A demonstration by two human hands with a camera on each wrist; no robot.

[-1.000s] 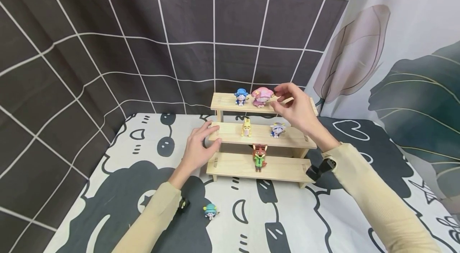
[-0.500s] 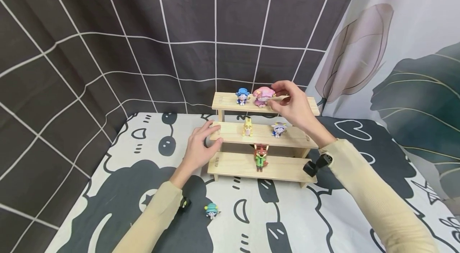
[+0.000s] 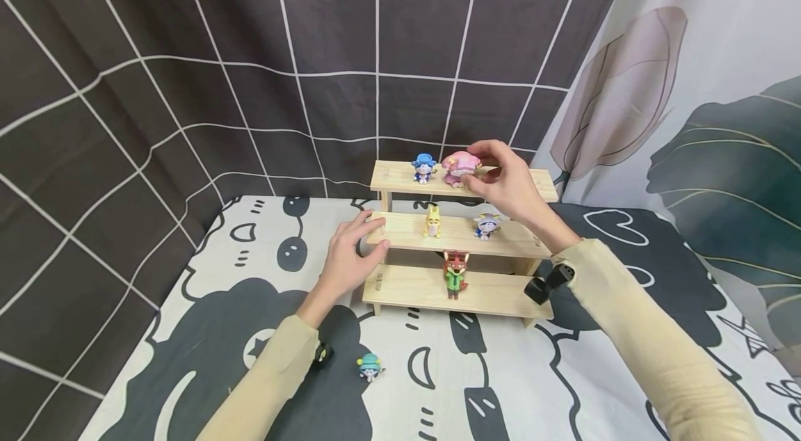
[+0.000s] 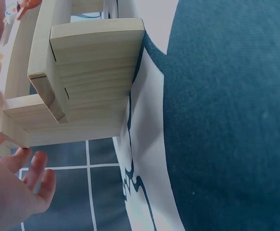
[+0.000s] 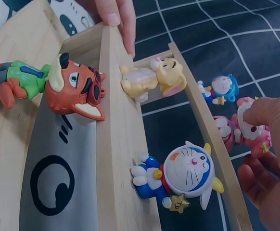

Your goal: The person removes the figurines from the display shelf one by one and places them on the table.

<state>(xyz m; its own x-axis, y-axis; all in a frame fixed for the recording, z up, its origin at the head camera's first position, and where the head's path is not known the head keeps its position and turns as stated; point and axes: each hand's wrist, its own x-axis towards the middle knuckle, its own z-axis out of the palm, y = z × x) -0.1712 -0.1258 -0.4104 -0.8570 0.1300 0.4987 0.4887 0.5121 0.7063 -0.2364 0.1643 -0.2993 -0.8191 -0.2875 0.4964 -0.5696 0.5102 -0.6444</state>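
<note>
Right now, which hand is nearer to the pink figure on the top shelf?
Right. The right hand has its fingertips on the pink figure on the top shelf. The left hand is lower and to the left, holding the end of the middle shelf.

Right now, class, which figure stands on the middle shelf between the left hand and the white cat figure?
In the head view, the yellow rabbit figure stands between the left hand and the white cat figure.
</note>
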